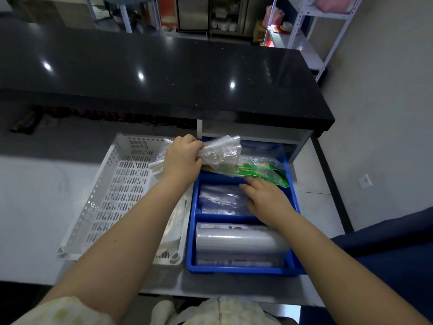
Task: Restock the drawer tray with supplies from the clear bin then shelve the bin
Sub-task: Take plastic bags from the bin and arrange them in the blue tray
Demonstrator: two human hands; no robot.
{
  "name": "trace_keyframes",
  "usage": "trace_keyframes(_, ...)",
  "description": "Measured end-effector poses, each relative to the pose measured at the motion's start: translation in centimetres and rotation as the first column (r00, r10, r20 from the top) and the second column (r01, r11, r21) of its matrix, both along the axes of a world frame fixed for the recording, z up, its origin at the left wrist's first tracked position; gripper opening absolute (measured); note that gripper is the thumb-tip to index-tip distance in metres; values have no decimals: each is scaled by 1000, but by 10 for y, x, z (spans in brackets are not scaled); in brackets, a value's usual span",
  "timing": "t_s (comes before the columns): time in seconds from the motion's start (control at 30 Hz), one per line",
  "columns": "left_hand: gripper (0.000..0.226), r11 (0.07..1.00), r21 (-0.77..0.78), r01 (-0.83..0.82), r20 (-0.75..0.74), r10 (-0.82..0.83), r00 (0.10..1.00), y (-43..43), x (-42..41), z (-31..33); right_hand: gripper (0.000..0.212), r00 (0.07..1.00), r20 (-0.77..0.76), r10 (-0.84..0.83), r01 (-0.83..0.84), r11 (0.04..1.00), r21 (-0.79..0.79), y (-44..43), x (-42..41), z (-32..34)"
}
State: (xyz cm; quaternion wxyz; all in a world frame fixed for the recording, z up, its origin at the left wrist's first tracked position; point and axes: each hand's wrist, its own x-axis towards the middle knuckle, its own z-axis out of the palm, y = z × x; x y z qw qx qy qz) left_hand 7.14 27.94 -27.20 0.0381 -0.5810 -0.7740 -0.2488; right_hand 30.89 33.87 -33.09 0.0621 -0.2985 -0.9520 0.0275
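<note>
crinkled clear bag (pixel 222 148) of green packets (pixel 264 172), tight in left fingers (pixel 194 146) over blue tray (pixel 234 270); right fingers (pixel 250 185) straight beside it

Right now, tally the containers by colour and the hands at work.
White basket: 1
Blue tray: 1
Hands: 2, left hand gripping a clear plastic bag, right hand flat in the tray
Total: 4

I count on my feed: one blue tray (pixel 236 269), three compartments in view; one white perforated basket (pixel 112 191); one green packet (pixel 262 173); one crumpled clear bag (pixel 222 148); one flat pack of clear film (pixel 220 199); one roll of wrap (pixel 239 240); two hands, left hand (pixel 181 158) and right hand (pixel 264 200). I cannot count the white bags (pixel 174 221) in the basket.
</note>
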Motion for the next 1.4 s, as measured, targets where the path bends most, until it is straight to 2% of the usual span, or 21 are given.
trace_keyframes(0.2, 28, 998, 41, 37, -23, -36, 999, -18, 5, 3, 52, 999, -29, -16, 16, 1000, -7, 15, -1, 6)
trace_keyframes(0.3, 28, 993, 53, 108, -35, -106, 994, -29, 15, 3, 50, 998, -67, 1, -3, 999, -38, 28, 0, 9)
trace_keyframes(0.43, 30, 984, 3, 179, -35, -179, 983, -27, 30, -8, 50, 999, 10, -40, 40, 999, -21, 43, 2, 14)
trace_keyframes(0.6, 32, 990, -69, 123, -58, -127, 990, 8, 32, -20, 50, 997, 56, -50, 52, 997, -49, 45, 12, 12)
trace_keyframes(0.73, 33, 990, -73, 121, -99, -128, 987, 25, 26, -21, 30, 988, -154, 14, -19, 999, -32, 29, 28, 8)
trace_keyframes(0.77, 33, 990, -67, 121, -104, -128, 986, 28, 25, -21, 28, 985, -168, 29, -38, 998, -53, 25, 30, 6)
trace_keyframes(0.83, 33, 991, -58, 122, -103, -128, 986, 33, 22, -19, 35, 996, -87, 5, -22, 980, -195, 23, 26, 1)
trace_keyframes(0.9, 33, 991, -53, 120, -100, -125, 987, 37, 20, -18, 53, 996, 88, -10, 39, 940, -339, 28, 14, -3)
trace_keyframes(0.93, 33, 992, -52, 118, -99, -122, 988, 38, 19, -18, 62, 987, 160, 13, 47, 931, -361, 31, 6, -5)
trace_keyframes(1.07, 34, 993, -35, 113, -96, -116, 989, 43, 15, -18, 79, 929, 347, 126, -30, 963, -269, 42, -19, -19)
trace_keyframes(1.23, 34, 993, -23, 116, -94, -118, 989, 48, 12, -19, 86, 924, 348, 162, -91, 973, -211, 48, -19, -33)
trace_keyframes(1.4, 33, 993, -12, 117, -91, -117, 989, 49, 10, -18, 75, 908, 384, 168, -104, 978, -181, 48, -23, -32)
